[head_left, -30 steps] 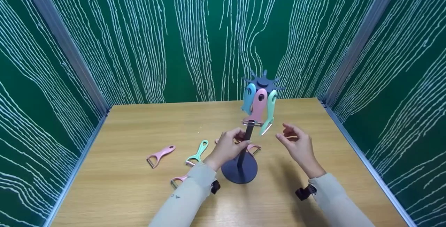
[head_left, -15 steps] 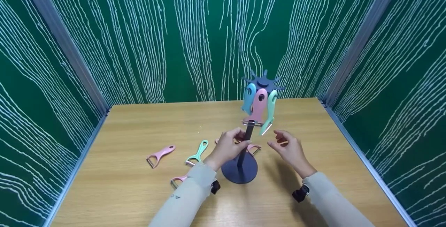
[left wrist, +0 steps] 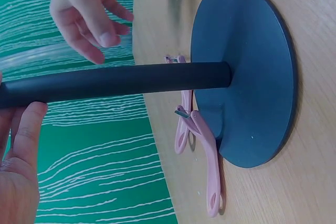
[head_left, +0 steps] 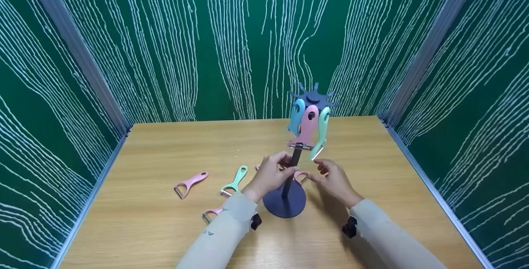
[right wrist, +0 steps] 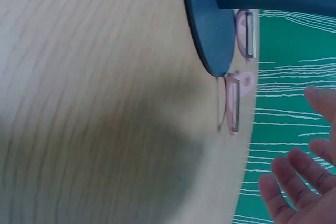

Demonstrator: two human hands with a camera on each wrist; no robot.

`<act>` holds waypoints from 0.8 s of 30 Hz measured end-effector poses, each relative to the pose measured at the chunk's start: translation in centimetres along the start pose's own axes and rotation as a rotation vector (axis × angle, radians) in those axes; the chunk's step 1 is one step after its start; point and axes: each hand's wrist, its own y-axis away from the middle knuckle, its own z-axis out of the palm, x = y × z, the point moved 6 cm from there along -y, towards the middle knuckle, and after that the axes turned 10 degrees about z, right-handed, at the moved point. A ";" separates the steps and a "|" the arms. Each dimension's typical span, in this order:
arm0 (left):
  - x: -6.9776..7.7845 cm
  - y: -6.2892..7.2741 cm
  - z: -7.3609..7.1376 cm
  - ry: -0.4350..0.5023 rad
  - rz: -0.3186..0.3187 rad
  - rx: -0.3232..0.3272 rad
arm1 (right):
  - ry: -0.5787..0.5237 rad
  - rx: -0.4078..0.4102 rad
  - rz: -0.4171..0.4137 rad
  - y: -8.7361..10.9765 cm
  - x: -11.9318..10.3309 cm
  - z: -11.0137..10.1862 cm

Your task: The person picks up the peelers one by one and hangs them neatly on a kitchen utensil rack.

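Observation:
A dark stand (head_left: 285,203) with a round base and a spoked top stands on the table. My left hand (head_left: 269,177) grips its pole (left wrist: 131,82), fingers and thumb curled round it. From the spokes hang a blue peeler (head_left: 296,117), a pink peeler (head_left: 308,126) and a light green peeler (head_left: 323,127). My right hand (head_left: 334,180) is just below and right of the green one, fingers loosely bent and apart, holding nothing. Behind the base lie two pink peelers (left wrist: 211,166), partly hidden by the stand in the head view.
Left of the stand on the wooden table (head_left: 136,219) lie a pink peeler (head_left: 191,183), a green peeler (head_left: 235,181) and another pink peeler (head_left: 211,213), partly under my left sleeve. Green walls (head_left: 223,54) with white wavy lines enclose the table's back and sides.
My right hand has moved left and slightly down, closer to the stand and the hanging green peeler. The left hand has kept its grip on the pole.

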 end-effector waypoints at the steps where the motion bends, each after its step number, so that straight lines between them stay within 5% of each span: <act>1: 0.0 0.0 0.0 0.001 -0.002 -0.001 | -0.003 -0.015 0.011 -0.1 0.1 0.2; 15: -0.2 -0.1 0.1 0.005 0.012 0.001 | 0.023 -0.142 0.117 -1.6 2.3 3.3; 24: -0.3 0.0 0.1 -0.011 0.001 0.001 | 0.058 -0.171 0.112 -2.5 2.3 4.5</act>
